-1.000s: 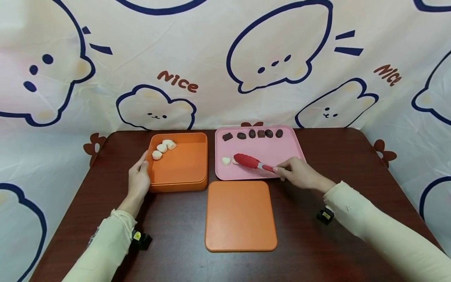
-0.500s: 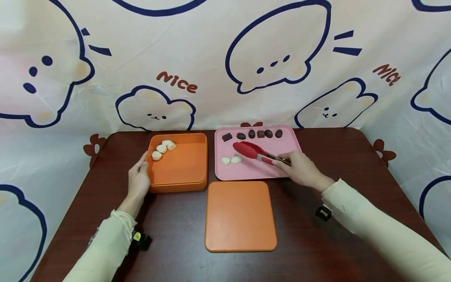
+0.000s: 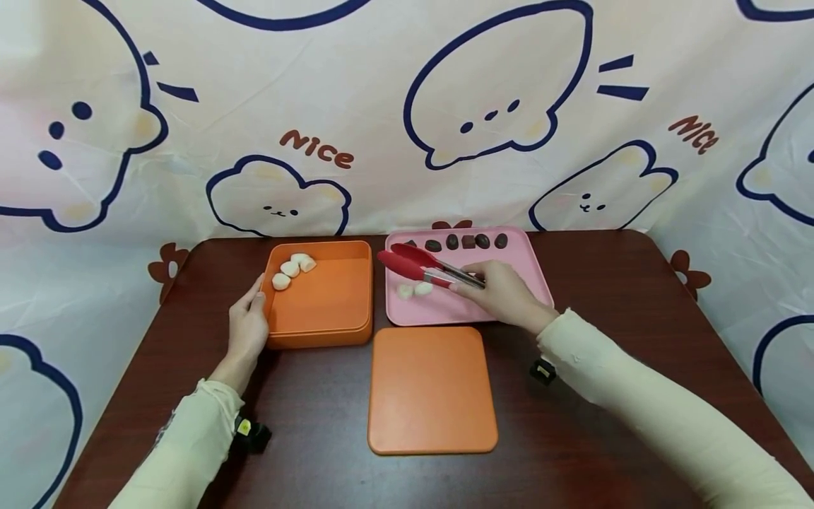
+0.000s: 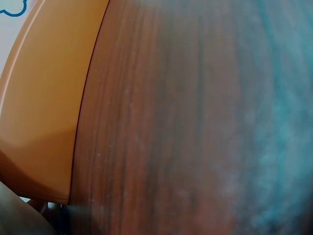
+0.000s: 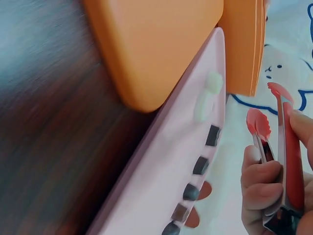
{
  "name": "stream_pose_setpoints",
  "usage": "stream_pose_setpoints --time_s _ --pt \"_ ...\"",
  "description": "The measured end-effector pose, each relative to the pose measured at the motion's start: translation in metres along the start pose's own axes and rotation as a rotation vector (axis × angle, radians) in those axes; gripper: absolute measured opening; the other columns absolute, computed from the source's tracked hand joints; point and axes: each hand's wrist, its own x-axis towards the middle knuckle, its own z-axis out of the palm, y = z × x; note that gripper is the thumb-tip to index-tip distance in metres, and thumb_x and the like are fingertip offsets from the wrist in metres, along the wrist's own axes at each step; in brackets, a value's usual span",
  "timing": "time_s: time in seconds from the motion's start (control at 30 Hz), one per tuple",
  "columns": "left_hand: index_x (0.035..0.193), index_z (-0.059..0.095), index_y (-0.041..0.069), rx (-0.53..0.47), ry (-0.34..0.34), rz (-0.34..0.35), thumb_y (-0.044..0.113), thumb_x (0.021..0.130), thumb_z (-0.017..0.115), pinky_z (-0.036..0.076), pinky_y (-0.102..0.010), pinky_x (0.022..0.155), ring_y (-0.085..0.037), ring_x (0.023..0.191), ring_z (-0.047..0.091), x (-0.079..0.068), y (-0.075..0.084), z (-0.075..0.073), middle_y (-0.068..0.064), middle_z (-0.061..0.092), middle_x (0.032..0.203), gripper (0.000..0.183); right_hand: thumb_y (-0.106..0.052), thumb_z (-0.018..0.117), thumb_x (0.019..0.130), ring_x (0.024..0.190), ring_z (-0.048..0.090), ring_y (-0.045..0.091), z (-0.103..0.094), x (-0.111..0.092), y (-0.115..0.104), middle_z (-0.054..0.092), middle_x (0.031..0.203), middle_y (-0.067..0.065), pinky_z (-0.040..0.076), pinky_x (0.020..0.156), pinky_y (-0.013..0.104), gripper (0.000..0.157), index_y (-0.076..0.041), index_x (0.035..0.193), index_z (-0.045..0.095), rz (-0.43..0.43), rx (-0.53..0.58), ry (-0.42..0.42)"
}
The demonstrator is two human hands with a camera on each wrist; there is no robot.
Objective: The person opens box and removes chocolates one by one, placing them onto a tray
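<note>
My right hand (image 3: 502, 291) holds a pair of red-tipped metal tongs (image 3: 407, 265) over the left part of the pink tray (image 3: 483, 304). The tongs' tips (image 5: 258, 123) stand apart, and nothing shows between them. Beneath the tongs lie two white rounded pieces (image 3: 422, 288) on the tray. Dark chocolate-like pieces (image 3: 482, 242), some oval and some square, line its back edge; the leftmost is partly hidden by the tongs. My left hand (image 3: 248, 322) grips the left side of the orange box (image 3: 324, 300). Inside that box, several white pieces (image 3: 290, 268) sit along the back left.
An orange square lid (image 3: 432, 390) lies flat in front of the tray. Box, tray and lid rest on a dark wooden table (image 3: 305, 424). Behind them hangs a white cloth (image 3: 381, 191) with blue-outlined drawings, close to the table's back edge.
My right hand has lifted the tongs off the white pieces and moved them left toward the box; their tips have spread. The left hand and the box have stayed in place.
</note>
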Motion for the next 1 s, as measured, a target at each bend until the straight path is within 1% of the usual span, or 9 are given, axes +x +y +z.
stream_pose_setpoints --time_s 0.13,0.2,0.27,0.47,0.63,0.83,1.0 --pt "0.161 0.024 0.02 0.009 0.002 0.005 0.024 0.112 0.025 0.015 -0.04 0.13 -0.018 0.157 0.015 -0.001 0.002 -0.001 0.004 0.022 0.168 0.049 -0.039 0.073 0.093 0.055 0.045 0.014 0.008 0.008 -0.017 0.049 0.062 -0.002 0.033 0.051 0.026 0.027 -0.014 0.1 0.075 -0.019 -0.018 0.007" --pt "0.161 0.024 0.019 0.018 0.001 0.007 0.024 0.112 0.025 0.015 -0.041 0.13 -0.019 0.157 0.015 -0.001 0.002 -0.001 0.003 0.022 0.168 0.049 -0.04 0.073 0.092 0.058 0.047 0.014 0.012 0.011 -0.025 0.052 0.063 -0.002 0.034 0.053 0.026 0.028 -0.014 0.102 0.075 -0.03 -0.034 0.007" --pt "0.161 0.024 0.019 0.025 0.002 0.005 0.023 0.113 0.025 0.015 -0.041 0.13 -0.019 0.157 0.016 -0.001 0.003 -0.001 0.002 0.022 0.168 0.049 -0.042 0.074 0.092 0.059 0.048 0.014 0.016 0.015 -0.034 0.052 0.064 -0.003 0.035 0.054 0.027 0.028 -0.015 0.101 0.075 -0.04 -0.056 0.007" --pt "0.161 0.023 0.017 0.046 0.005 0.002 0.021 0.112 0.025 0.015 -0.043 0.13 -0.021 0.157 0.016 -0.001 0.002 0.0 0.001 0.022 0.168 0.049 -0.045 0.072 0.092 0.061 0.046 0.015 0.03 0.026 -0.053 0.046 0.062 -0.004 0.034 0.054 0.029 0.027 -0.019 0.095 0.071 -0.079 -0.126 -0.006" --pt "0.161 0.024 0.016 0.05 0.005 0.01 0.02 0.112 0.026 0.016 -0.043 0.13 -0.022 0.157 0.017 -0.002 0.002 0.0 -0.001 0.023 0.168 0.049 -0.047 0.071 0.093 0.06 0.048 0.015 0.044 0.034 -0.069 0.049 0.063 -0.004 0.033 0.052 0.028 0.029 -0.018 0.094 0.07 -0.107 -0.186 -0.012" --pt "0.161 0.025 0.017 0.036 0.003 0.002 0.02 0.112 0.026 0.016 -0.042 0.13 -0.021 0.157 0.018 -0.001 0.001 0.001 0.0 0.023 0.168 0.049 -0.049 0.069 0.094 0.063 0.055 0.013 0.059 0.048 -0.089 0.06 0.07 -0.004 0.042 0.052 0.026 0.034 -0.015 0.103 0.071 -0.138 -0.287 -0.027" --pt "0.161 0.025 0.02 0.025 -0.004 -0.009 0.022 0.112 0.025 0.016 -0.042 0.13 -0.02 0.157 0.017 0.001 0.001 0.0 0.001 0.023 0.168 0.049 -0.049 0.068 0.094 0.064 0.058 0.013 0.069 0.061 -0.103 0.063 0.074 -0.004 0.045 0.052 0.025 0.035 -0.014 0.101 0.071 -0.133 -0.35 -0.031"
